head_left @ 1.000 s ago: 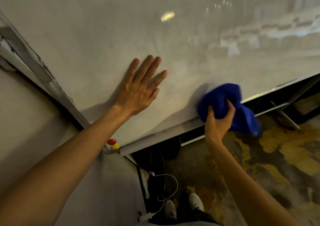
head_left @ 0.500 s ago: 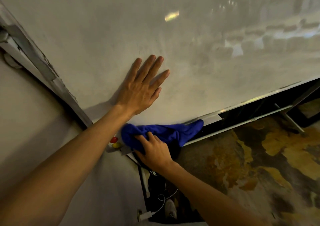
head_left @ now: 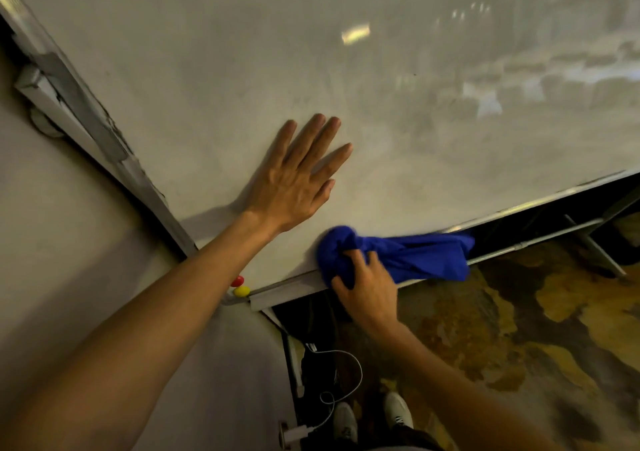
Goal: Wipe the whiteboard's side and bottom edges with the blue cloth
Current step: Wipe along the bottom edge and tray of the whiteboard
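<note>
The bunched blue cloth (head_left: 398, 258) hides the fingertips of the right hand (head_left: 367, 291) and the stretch of the whiteboard's metal bottom edge (head_left: 287, 286) beneath those fingers. Beyond the spread fingers of the left hand (head_left: 294, 184), the large white whiteboard (head_left: 242, 70) runs off the top and right edges. Two white shoes (head_left: 398, 414) are cut off at the bottom.

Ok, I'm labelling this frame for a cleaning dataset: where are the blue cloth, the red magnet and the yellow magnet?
blue cloth (head_left: 415, 256), head view, on the stretched middle of the fabric.
red magnet (head_left: 237, 281), head view, on its rounded top.
yellow magnet (head_left: 241, 291), head view, on its centre.
</note>
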`<state>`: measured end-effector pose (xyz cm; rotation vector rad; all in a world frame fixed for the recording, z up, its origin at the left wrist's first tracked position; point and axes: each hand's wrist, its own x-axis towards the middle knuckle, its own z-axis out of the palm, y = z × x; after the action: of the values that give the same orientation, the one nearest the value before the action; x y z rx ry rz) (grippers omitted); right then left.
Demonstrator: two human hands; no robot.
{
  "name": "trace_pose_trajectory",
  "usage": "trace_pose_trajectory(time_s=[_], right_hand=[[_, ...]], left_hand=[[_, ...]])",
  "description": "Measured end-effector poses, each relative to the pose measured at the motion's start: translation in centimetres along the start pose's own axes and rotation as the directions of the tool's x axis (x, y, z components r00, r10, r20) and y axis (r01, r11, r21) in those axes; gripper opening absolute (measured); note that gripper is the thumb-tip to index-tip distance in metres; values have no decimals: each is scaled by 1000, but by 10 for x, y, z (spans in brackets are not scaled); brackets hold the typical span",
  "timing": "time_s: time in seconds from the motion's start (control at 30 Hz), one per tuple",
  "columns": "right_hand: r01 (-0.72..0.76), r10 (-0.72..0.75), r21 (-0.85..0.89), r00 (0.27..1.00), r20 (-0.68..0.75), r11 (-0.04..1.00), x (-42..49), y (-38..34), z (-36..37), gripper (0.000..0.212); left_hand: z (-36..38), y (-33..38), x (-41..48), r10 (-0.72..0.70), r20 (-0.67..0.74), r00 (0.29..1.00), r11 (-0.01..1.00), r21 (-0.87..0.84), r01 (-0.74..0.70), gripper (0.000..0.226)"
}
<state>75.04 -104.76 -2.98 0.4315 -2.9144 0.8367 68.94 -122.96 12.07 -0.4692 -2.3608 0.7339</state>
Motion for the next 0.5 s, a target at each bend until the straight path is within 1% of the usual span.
trace_pose_trajectory(time_s=[0.07, 0.13, 0.2, 0.27, 0.4, 0.5], right_hand=[[115, -115, 14, 992, 56, 993, -12, -26, 14, 55], [220, -227, 71, 968, 107, 973, -19, -53, 25, 54], [329, -348, 125, 921, 178, 936, -24, -74, 34, 54], [389, -412, 139, 883, 225, 910, -22, -81, 36, 53], [356, -371, 103, 899, 235, 929, -4, -51, 19, 51], [254, -256, 40, 941, 220, 967, 7, -3, -5, 53]], left_hand=[[0, -1, -1, -3, -6, 1000, 1000, -5, 3, 64], [-1, 0, -2, -1, -13, 1000, 1000, -8, 0, 64], [-1, 1, -1, 2, -21, 1000, 1000, -11, -2, 64], [-1, 2, 0, 7, -32, 999, 1000, -8, -8, 64], [1, 1, 2, 20, -32, 999, 1000, 8, -20, 63], [4, 1, 3, 19, -35, 999, 1000, 12, -19, 64]])
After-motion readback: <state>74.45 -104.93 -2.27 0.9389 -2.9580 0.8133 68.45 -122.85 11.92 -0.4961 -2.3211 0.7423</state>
